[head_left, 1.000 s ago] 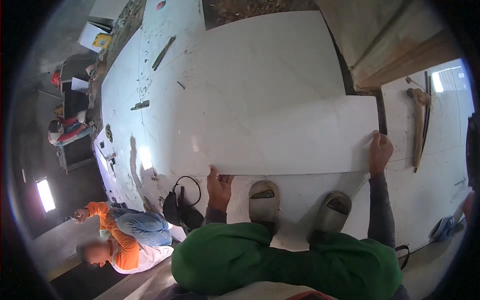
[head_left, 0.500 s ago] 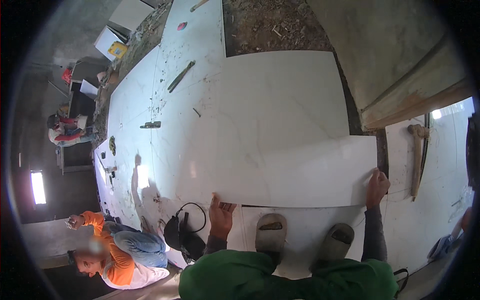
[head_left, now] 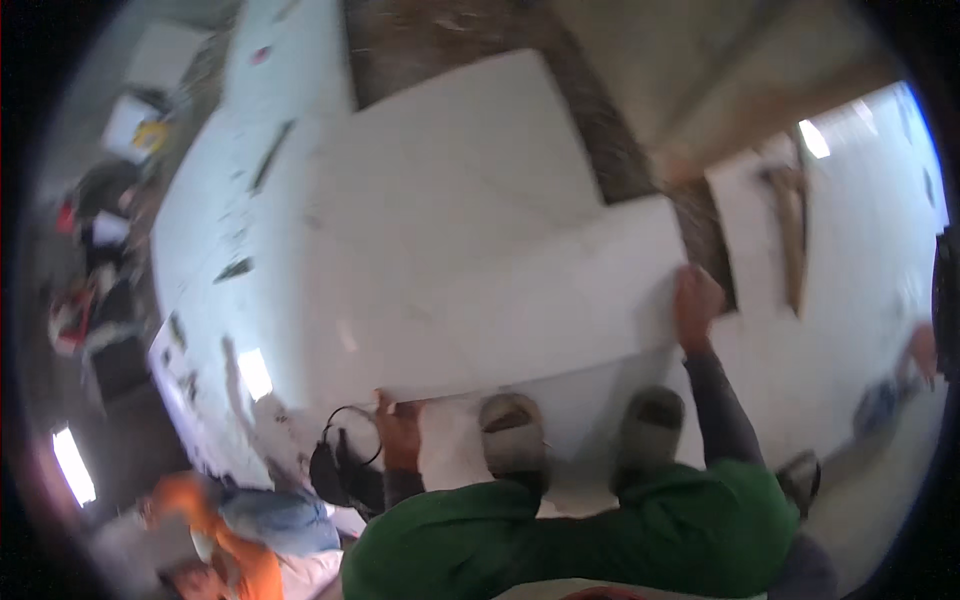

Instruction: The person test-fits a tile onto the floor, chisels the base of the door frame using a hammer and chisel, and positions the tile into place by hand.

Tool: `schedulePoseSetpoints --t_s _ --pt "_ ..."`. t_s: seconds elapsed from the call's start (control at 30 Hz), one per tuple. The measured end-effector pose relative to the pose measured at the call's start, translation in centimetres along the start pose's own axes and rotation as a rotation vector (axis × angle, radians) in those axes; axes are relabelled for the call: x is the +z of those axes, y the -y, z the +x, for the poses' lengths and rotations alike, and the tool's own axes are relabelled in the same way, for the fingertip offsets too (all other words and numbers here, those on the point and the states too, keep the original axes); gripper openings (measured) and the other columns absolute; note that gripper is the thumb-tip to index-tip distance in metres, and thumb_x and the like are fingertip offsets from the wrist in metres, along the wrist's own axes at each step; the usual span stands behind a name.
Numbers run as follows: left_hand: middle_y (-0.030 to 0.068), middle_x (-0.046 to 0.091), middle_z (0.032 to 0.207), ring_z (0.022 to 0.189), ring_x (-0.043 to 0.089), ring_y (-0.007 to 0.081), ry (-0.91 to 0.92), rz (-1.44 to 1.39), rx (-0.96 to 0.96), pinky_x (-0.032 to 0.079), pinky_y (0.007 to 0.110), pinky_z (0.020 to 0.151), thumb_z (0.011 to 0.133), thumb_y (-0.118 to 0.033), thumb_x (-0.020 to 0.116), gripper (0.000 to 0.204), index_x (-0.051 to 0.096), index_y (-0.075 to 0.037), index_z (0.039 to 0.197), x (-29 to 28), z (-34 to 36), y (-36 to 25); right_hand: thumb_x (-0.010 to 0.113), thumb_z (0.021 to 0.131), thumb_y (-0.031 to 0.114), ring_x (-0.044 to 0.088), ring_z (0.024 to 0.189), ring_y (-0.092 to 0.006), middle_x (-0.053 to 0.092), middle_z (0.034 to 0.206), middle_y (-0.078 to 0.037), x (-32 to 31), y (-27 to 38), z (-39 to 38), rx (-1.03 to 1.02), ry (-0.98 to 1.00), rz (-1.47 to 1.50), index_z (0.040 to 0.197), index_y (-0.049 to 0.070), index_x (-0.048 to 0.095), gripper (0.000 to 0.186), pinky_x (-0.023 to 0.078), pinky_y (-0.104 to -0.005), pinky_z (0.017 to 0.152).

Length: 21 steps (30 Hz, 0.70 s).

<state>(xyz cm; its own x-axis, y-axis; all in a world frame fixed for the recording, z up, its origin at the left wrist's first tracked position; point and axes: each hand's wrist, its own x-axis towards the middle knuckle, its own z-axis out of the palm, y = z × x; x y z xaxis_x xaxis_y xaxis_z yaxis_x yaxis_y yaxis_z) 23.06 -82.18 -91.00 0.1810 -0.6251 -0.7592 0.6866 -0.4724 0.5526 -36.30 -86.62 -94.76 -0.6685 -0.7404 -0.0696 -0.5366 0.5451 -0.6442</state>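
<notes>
- Large white tile [head_left: 480, 260], one, pale and glossy, notched at its far right corner; located in front of the person, spread over the floor, its near edge just ahead of the feet.
- Left hand [head_left: 403, 430], bare, grasping the near edge of the tile towards its left end, thumb uppermost; exact placing of the fingers blurred.
- Right hand [head_left: 698, 305], bare, clenched on the right-hand edge of the tile, near the closer corner; fingertips hidden.
- Sandals [head_left: 514, 440], a pair, grey-brown, worn by the person, set between the two forearms, just short of the tile.
- Green trousers [head_left: 560, 530], the person's own, knees bent, along the lower edge.
- Black bag [head_left: 335, 478], with a thin looped strap, on the floor just left of the left hand.
- Wooden-handled tool [head_left: 790, 240], lying on pale flooring to the right, apart from the right hand.
- Bare ground [head_left: 440, 45], brown, beyond the far edge of the tile.
- Pillar [head_left: 690, 90], tan and grey, upper right, beyond the notch.
- Dark bar [head_left: 272, 157], narrow, on the white floor [head_left: 195, 215], upper left.
- Co-worker [head_left: 250, 565], orange and white top, blue trousers, lower left, blurred.
- Yellow container [head_left: 150, 137], far upper left, blurred.
</notes>
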Motion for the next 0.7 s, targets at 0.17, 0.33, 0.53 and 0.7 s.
schedulePoseSetpoints --t_s 0.17,0.33,0.53,0.7 --pt "0.0090 0.069 0.121 0.110 0.067 0.0208 0.131 0.115 -0.045 0.059 0.040 0.096 0.107 -0.033 0.064 0.036 0.061 -0.009 0.133 -1.7 0.3 -4.5 0.061 0.100 0.028 0.071 0.079 -0.0422 0.071 0.083 -0.023 3.2 1.9 -1.2 0.060 0.035 0.002 0.099 -0.001 0.075 0.031 0.052 -0.0509 0.072" --pt "0.0141 0.067 0.119 0.107 0.067 0.0270 -0.283 0.278 0.179 0.062 0.038 0.092 0.108 -0.034 0.064 0.039 0.060 -0.001 0.127 1.8 1.6 -3.1 0.060 0.100 0.023 0.073 0.075 -0.0430 0.069 0.080 -0.028 1.4 3.7 -1.1 0.125 0.080 0.156 0.100 -0.004 0.073 0.030 0.054 -0.0483 0.069" --pt "0.0136 0.070 0.119 0.105 0.069 0.0273 -0.077 0.361 0.065 0.062 0.042 0.085 0.107 -0.032 0.063 0.034 0.064 -0.004 0.126 -3.1 4.5 -4.1 0.062 0.096 0.023 0.071 0.073 -0.0462 0.067 0.076 -0.029 0.9 3.9 -0.7 0.092 0.114 0.115 0.092 -0.004 0.072 0.029 0.054 -0.0529 0.069" --pt "0.0111 0.070 0.122 0.114 0.068 0.0232 0.186 1.324 0.334 0.061 0.034 0.094 0.110 -0.029 0.056 0.030 0.062 -0.004 0.124 -12.3 8.9 -11.0 0.063 0.094 0.026 0.070 0.070 -0.0468 0.066 0.072 -0.028 0.5 6.0 0.0 0.048 0.223 0.117 0.084 -0.002 0.070 0.031 0.055 -0.0561 0.070"
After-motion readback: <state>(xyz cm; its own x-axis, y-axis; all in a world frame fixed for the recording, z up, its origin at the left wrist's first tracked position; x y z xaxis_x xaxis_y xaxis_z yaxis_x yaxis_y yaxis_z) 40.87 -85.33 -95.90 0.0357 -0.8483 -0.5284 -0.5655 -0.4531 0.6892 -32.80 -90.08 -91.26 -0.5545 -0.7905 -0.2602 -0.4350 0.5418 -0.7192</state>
